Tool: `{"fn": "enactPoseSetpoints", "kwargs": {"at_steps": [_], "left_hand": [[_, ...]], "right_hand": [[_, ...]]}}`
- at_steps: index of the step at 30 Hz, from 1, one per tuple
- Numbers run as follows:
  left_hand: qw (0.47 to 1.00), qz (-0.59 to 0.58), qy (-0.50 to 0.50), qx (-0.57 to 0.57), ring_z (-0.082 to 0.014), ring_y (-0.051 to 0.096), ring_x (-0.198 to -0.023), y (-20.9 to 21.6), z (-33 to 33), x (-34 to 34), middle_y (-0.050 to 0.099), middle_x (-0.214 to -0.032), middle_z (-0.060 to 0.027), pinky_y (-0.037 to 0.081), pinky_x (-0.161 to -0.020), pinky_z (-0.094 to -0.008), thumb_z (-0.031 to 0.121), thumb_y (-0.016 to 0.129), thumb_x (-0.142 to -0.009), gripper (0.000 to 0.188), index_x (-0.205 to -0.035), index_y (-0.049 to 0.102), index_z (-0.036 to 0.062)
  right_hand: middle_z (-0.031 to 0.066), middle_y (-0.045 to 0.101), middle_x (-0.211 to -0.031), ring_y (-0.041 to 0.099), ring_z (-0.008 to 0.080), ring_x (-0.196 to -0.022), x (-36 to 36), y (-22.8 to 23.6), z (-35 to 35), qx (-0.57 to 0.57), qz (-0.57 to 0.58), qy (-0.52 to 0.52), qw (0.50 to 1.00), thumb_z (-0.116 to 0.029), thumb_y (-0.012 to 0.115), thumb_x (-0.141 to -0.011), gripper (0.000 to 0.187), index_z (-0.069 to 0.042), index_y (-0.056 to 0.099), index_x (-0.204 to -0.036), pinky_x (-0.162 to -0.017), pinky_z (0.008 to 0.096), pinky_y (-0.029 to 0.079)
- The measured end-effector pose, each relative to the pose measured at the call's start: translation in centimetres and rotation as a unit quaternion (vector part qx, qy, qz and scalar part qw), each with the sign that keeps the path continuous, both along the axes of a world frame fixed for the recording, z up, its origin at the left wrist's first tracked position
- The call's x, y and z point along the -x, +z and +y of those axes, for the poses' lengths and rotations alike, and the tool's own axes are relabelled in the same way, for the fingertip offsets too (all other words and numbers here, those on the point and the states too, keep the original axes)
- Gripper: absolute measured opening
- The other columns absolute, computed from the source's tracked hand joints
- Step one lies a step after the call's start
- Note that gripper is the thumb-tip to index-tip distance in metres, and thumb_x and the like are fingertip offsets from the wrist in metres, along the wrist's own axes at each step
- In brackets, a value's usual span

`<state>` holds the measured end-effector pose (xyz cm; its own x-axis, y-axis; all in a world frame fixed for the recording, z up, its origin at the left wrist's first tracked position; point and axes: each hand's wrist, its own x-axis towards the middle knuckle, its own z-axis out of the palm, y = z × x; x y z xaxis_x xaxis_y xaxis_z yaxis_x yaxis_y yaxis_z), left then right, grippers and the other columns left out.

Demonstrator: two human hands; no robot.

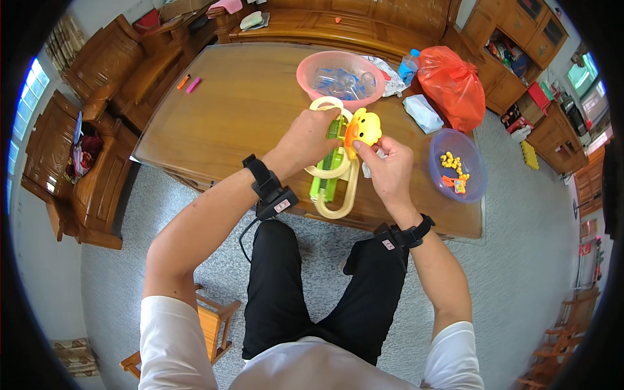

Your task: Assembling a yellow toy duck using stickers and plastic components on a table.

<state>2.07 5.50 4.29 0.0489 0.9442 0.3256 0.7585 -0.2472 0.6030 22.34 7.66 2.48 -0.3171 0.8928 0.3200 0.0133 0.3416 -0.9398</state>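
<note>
A toy with a green body and cream-coloured looped tracks [346, 195] stands at the near edge of the table. My left hand [308, 138] is closed on its upper part, and the fingers cover some of the green section. A yellow duck-head piece [364, 127] with an orange bill sits against the right side of the toy. Thumb and fingers of my right hand [390, 170] pinch its lower edge. Whether the duck piece is joined to the toy, I cannot tell. Something small and white shows beside the right fingers.
On the wooden table [227, 110] are a pink basin [304, 81] of clear plastic pieces, a purple bowl [478, 159] with small yellow ducks, a red plastic bag [453, 84], a water bottle [408, 67], a tissue pack [422, 114] and two markers [193, 85]. A wooden stool [211, 331] stands behind left.
</note>
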Motion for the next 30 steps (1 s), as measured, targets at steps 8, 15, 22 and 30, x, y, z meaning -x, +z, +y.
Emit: {"fn": "enactPoseSetpoints", "kwargs": {"at_steps": [8,15,22,30], "left_hand": [[0.999,0.048,0.024,-0.004,-0.0337,0.075,-0.075,0.3,-0.3,-0.4,0.073,-0.084,-0.0239,0.059,-0.069,-0.0413,0.016,0.087,-0.079,0.053,-0.123,0.067,-0.0073],[0.997,0.066,0.021,0.026,-0.0319,0.074,-0.070,0.9,-0.4,-0.9,0.073,-0.080,-0.0232,0.058,-0.068,-0.0407,0.017,0.086,-0.081,0.063,-0.135,0.064,-0.0071],[0.998,0.040,0.011,0.037,-0.0310,0.077,-0.075,0.9,-0.2,-1.4,0.074,-0.084,-0.0255,0.059,-0.068,-0.0383,0.012,0.087,-0.081,0.061,-0.133,0.063,-0.0102],[0.998,0.047,0.007,0.027,-0.0330,0.078,-0.078,0.4,0.2,-1.4,0.074,-0.086,-0.0266,0.060,-0.068,-0.0385,0.010,0.087,-0.082,0.052,-0.126,0.065,-0.0071]], "right_hand": [[0.0000,0.066,-0.068,0.054,0.0034,-0.062,-1.4,0.4,1.7,-0.040,-0.078,-0.025,0.996,-0.017,0.077,-0.094,0.020,0.003,0.078,-0.098,-0.055,0.0273,0.041],[0.0050,0.063,-0.064,0.053,0.0073,-0.059,-1.9,-0.2,2.4,-0.050,-0.077,-0.008,0.996,-0.015,0.075,-0.093,0.019,0.004,0.076,-0.093,-0.053,0.0315,0.039],[0.0145,0.063,-0.064,0.055,0.0117,-0.055,-2.1,-0.1,1.9,-0.104,-0.068,-0.019,0.992,-0.014,0.075,-0.091,0.019,0.005,0.075,-0.093,-0.052,0.0342,0.041],[0.0174,0.065,-0.066,0.058,0.0177,-0.053,-2.3,0.2,2.3,-0.117,-0.065,0.001,0.991,-0.014,0.077,-0.090,0.019,0.004,0.076,-0.092,-0.053,0.0358,0.043]]}}
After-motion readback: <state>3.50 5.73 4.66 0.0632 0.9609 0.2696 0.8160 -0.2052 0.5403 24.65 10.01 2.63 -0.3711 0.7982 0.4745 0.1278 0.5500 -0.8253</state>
